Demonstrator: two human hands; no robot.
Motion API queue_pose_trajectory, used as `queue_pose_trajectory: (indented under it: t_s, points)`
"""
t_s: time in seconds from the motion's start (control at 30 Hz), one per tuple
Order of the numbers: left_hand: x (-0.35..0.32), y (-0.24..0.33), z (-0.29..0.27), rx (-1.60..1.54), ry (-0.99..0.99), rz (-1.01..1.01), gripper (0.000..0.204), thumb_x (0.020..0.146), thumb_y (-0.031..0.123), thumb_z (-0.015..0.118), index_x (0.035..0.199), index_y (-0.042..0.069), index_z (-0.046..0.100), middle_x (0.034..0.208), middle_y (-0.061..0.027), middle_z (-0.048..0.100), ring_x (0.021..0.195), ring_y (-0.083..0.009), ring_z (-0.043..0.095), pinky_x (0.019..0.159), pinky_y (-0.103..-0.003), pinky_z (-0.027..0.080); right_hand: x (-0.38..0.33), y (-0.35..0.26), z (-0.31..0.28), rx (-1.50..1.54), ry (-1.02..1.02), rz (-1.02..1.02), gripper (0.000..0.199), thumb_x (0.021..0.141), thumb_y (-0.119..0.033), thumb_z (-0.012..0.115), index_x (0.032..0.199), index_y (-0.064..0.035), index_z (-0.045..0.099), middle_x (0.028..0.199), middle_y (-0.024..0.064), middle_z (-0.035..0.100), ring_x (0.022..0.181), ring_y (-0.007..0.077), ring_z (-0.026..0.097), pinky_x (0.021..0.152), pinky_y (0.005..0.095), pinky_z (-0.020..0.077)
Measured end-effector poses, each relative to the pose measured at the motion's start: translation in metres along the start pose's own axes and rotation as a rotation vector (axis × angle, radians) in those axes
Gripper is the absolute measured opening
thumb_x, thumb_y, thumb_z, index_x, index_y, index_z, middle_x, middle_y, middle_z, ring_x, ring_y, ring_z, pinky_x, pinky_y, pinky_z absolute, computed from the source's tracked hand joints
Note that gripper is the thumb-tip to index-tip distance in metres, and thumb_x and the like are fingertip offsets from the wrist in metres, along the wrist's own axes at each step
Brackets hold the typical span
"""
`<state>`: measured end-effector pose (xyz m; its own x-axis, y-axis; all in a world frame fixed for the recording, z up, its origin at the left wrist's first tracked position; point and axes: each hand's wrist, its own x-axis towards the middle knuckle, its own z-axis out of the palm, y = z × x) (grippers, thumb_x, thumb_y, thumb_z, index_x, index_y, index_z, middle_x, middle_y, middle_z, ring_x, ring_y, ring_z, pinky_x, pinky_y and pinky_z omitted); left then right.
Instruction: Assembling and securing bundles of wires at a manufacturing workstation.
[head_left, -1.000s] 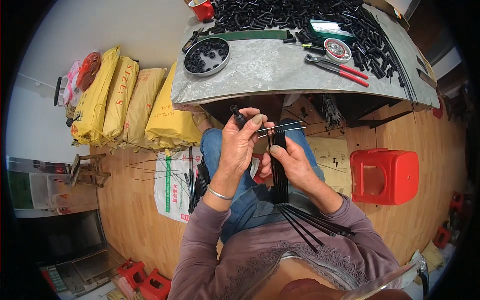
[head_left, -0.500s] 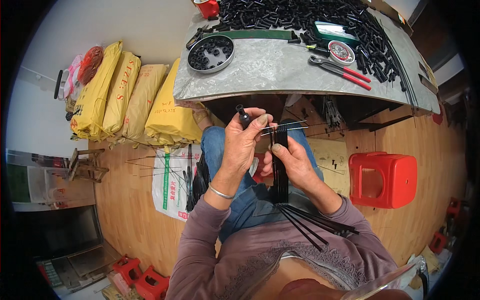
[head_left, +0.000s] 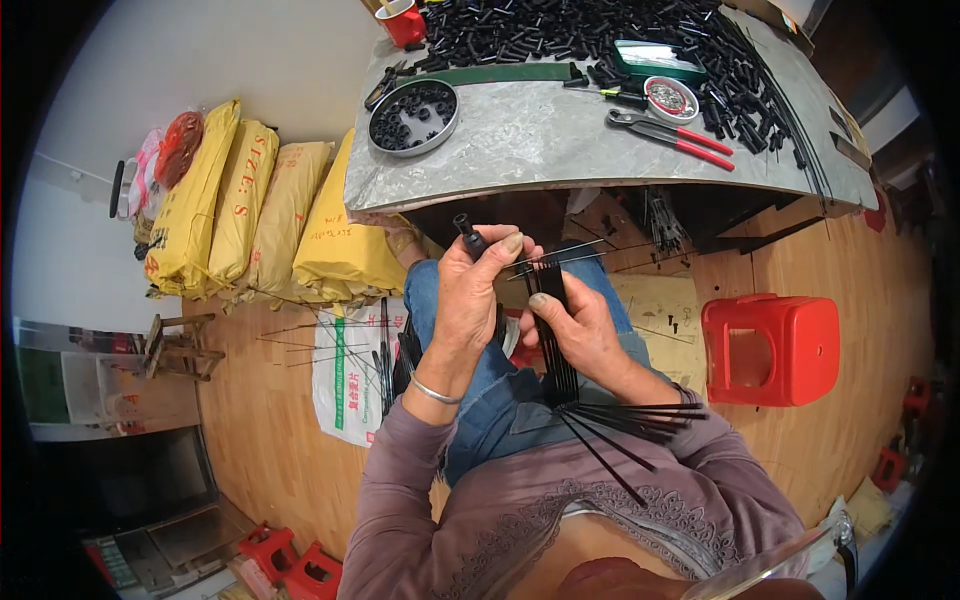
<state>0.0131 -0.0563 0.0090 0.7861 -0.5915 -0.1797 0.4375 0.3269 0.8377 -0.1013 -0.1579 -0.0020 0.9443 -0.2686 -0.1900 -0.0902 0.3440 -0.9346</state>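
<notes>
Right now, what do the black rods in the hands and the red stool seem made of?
Black rods: perhaps plastic or coated metal, given their even, dark, low-sheen surface; the look leaves it open. Red stool: likely moulded plastic, smooth and glossy, with rounded corners and uniform colour.

Left fingers point(head_left: 497, 258) hold a black tubular piece point(head_left: 471, 238); right fingers point(head_left: 553, 312) hold black rods point(head_left: 552, 280).

Worktop point(head_left: 520, 130) beyond the rods point(head_left: 558, 365), sacks point(head_left: 242, 200) left, stool point(head_left: 802, 350) right
On the worktop: dish point(head_left: 412, 153) left, pliers point(head_left: 703, 156) right, tubes point(head_left: 560, 32) behind.
</notes>
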Motion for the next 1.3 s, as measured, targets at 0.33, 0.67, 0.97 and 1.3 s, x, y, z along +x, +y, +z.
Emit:
queue_pose_trajectory:
  t_s: [0.33, 0.67, 0.97, 1.3]
  points:
    - [-0.02, -0.005, -0.009, 0.316, 0.016, -0.032, 0.032, 0.09, 0.018, 0.064, 0.114, -0.003, 0.059, 0.081, -0.001, 0.061, 0.066, -0.0053, 0.051, 0.058, -0.019, 0.04, 0.004, 0.008, -0.007, 0.131, 0.013, -0.004, 0.018, 0.096, -0.016, 0.053, 0.107, -0.0012, 0.056, 0.079, 0.0031, 0.063, 0.063, 0.007, 0.059, 0.057, 0.0213, 0.0511]
    - [-0.018, -0.012, 0.005, 0.174, 0.031, -0.063, 0.026, 0.084, 0.004, 0.068, 0.109, 0.0, 0.06, 0.077, -0.0006, 0.059, 0.062, -0.0066, 0.053, 0.057, -0.019, 0.044, 0.002, 0.004, -0.01, 0.164, -0.004, -0.02, 0.015, 0.096, -0.014, 0.053, 0.104, -0.0024, 0.058, 0.082, 0.0014, 0.063, 0.064, 0.0055, 0.058, 0.058, 0.0202, 0.0512]
    - [-0.017, -0.02, -0.002, 0.086, 0.007, 0.024, 0.026, 0.084, 0.001, 0.066, 0.108, 0.0, 0.058, 0.079, -0.0033, 0.06, 0.063, -0.0113, 0.054, 0.057, -0.023, 0.044, 0.008, 0.009, -0.023, -0.219, 0.017, -0.278, 0.015, 0.092, -0.016, 0.059, 0.095, -0.0014, 0.065, 0.079, 0.0005, 0.063, 0.067, 0.006, 0.058, 0.052, 0.0217, 0.0495]
    - [-0.019, -0.022, -0.003, -0.01, -0.018, -0.019, 0.027, 0.084, 0.005, 0.067, 0.109, -0.001, 0.058, 0.079, -0.0031, 0.059, 0.064, -0.0109, 0.054, 0.057, -0.023, 0.044, 0.024, 0.023, -0.038, 0.086, -0.176, 0.133, 0.022, 0.086, -0.027, 0.068, 0.087, -0.0055, 0.072, 0.071, -0.0043, 0.061, 0.064, 0.0044, 0.049, 0.055, 0.0232, 0.0392]
